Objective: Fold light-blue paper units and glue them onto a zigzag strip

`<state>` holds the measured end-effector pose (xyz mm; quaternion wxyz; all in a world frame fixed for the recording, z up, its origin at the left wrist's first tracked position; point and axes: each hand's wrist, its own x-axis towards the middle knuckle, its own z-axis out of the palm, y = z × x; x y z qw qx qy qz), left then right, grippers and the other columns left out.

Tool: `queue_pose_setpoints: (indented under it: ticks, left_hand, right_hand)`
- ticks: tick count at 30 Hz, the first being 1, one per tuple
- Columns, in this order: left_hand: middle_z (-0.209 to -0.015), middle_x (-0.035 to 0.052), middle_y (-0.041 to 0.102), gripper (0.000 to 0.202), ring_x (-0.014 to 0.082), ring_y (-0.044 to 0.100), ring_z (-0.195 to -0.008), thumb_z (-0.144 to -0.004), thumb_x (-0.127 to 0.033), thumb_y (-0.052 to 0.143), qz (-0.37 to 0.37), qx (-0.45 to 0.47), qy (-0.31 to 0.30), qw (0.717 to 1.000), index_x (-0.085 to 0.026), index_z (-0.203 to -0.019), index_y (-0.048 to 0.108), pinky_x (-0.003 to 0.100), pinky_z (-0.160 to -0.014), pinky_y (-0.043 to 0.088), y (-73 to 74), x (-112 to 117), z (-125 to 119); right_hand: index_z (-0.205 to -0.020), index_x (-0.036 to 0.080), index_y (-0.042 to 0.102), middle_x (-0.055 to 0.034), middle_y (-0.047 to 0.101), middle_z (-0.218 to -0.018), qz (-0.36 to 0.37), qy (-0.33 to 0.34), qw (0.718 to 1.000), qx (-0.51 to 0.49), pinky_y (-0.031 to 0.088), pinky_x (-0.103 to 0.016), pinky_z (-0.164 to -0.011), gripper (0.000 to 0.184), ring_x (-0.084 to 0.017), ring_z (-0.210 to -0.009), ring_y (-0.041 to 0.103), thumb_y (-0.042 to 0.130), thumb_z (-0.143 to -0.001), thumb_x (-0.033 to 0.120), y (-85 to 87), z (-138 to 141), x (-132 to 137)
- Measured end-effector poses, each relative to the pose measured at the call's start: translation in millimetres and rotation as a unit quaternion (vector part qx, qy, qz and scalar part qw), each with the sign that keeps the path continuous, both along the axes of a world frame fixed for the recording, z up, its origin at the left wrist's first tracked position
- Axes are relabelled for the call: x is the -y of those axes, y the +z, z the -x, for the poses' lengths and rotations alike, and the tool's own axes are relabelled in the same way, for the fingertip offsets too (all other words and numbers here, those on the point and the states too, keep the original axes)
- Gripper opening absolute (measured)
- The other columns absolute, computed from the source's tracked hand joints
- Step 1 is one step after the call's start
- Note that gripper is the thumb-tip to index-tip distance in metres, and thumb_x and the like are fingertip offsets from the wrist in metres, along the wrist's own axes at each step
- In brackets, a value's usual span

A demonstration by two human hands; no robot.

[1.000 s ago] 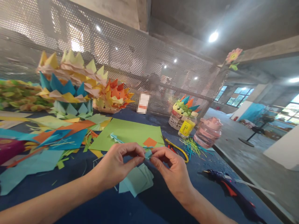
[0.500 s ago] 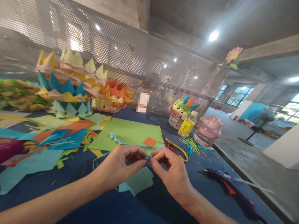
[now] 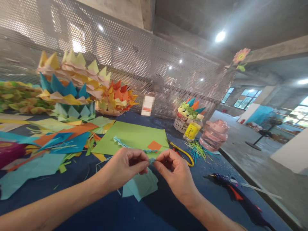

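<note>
A small folded piece of light blue paper [image 3: 151,160] sits between the fingertips of both hands. My left hand [image 3: 131,165] pinches its left side, and my right hand [image 3: 172,165] pinches the right. Below them on the table lies a loose stack of light blue paper squares [image 3: 141,186]. Just beyond the hands is a green sheet [image 3: 134,133], bearing an orange paper square [image 3: 154,146] and a narrow folded light blue strip [image 3: 122,145], partly hidden behind my left hand.
Yellow-handled scissors [image 3: 184,154] lie right of the green sheet. A glue gun [image 3: 235,189] rests near the table's right edge. A glue bottle [image 3: 193,129] and a pink bottle [image 3: 213,136] stand behind. Paper scraps [image 3: 64,138] and folded paper crowns [image 3: 72,86] fill the left.
My left fingertips have drawn slightly left, so more of the folded paper shows between the hands. My right hand has barely shifted.
</note>
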<state>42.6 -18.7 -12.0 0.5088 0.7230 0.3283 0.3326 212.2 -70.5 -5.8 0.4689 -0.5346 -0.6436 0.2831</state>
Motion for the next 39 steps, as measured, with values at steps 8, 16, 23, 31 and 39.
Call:
queue_pose_setpoints:
  ticks: [8, 16, 23, 31, 39]
  left_hand:
    - [-0.057, -0.0019, 0.062, 0.022, 0.0095, 0.051, -0.05, -0.076, -0.037, 0.057, 0.031, -0.055, -0.001, 0.998, -0.017, -0.068, 0.056, 0.019, -0.048, 0.036, -1.0, -2.6, 0.8]
    - [-0.056, -0.0026, 0.059, 0.017, 0.0083, 0.043, -0.046, -0.076, -0.029, 0.052, -0.033, -0.09, -0.003, 0.995, -0.017, -0.064, 0.052, 0.019, -0.045, 0.03, 2.3, 2.7, 1.5]
    - [-0.08, 0.0008, 0.065, 0.02, 0.0147, 0.061, -0.075, -0.071, -0.029, 0.062, 0.044, 0.042, -0.042, 0.997, -0.017, -0.085, 0.057, 0.024, -0.066, 0.047, -1.2, -2.7, 0.4]
    - [-0.061, -0.0028, 0.061, 0.017, 0.0098, 0.057, -0.057, -0.069, -0.028, 0.064, 0.119, 0.054, -0.023, 0.991, -0.014, -0.075, 0.056, 0.025, -0.061, 0.048, 3.0, -1.6, -1.9]
    - [-0.061, -0.0051, 0.059, 0.015, 0.0098, 0.058, -0.057, -0.068, -0.022, 0.064, 0.09, 0.077, -0.006, 0.993, -0.016, -0.075, 0.052, 0.023, -0.059, 0.049, -1.9, -0.3, -3.6]
  right_hand:
    - [-0.084, 0.019, 0.053, 0.0032, 0.053, -0.069, -0.001, 0.005, 1.0, -0.029, 0.04, -0.022, -0.058, 0.015, -0.01, -0.063, 0.05, 0.065, -0.076, 0.023, 0.0, -0.1, -1.7]
    - [-0.082, 0.02, 0.047, 0.0064, 0.044, -0.06, 0.031, 0.026, 0.999, -0.029, 0.035, -0.021, -0.052, 0.015, -0.01, -0.055, 0.043, 0.061, -0.077, 0.023, 1.0, 4.5, 5.0]
    - [-0.082, 0.018, 0.053, 0.0023, 0.052, -0.071, 0.017, 0.005, 0.999, -0.034, 0.04, -0.022, -0.059, 0.016, -0.011, -0.063, 0.049, 0.062, -0.078, 0.03, -1.1, -0.2, -1.6]
    - [-0.086, 0.019, 0.055, 0.0001, 0.058, -0.077, 0.011, 0.031, 0.999, 0.008, 0.045, -0.025, -0.063, 0.011, -0.013, -0.068, 0.054, 0.059, -0.082, 0.028, -5.3, 0.8, 0.2]
    - [-0.08, 0.018, 0.055, 0.0004, 0.058, -0.074, -0.022, 0.029, 0.997, 0.061, 0.045, -0.023, -0.062, 0.004, -0.012, -0.066, 0.054, 0.058, -0.082, 0.021, -2.1, 3.1, 2.0]
